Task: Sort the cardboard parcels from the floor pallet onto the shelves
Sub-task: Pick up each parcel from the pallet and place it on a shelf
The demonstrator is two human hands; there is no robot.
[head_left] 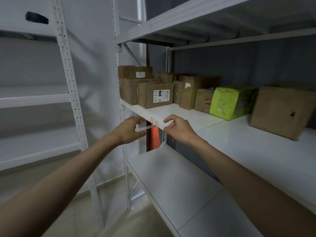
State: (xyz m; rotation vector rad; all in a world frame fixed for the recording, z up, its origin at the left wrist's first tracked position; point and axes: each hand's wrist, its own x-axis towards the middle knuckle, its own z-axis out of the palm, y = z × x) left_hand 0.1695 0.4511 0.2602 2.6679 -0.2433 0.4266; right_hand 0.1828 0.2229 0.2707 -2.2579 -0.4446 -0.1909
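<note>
Both hands reach toward the front edge of the middle shelf [188, 115], and neither holds a parcel. The left hand [130, 130] hangs just below that edge with fingers loosely curled around nothing. The right hand [178, 130] rests against the edge beside two red tags [153, 121], its fingers bent over the lip. The parcels sit on this shelf: a labelled box [154, 94] nearest the edge, a green parcel [230, 102] further right, and a large box [280, 110] beyond it.
</note>
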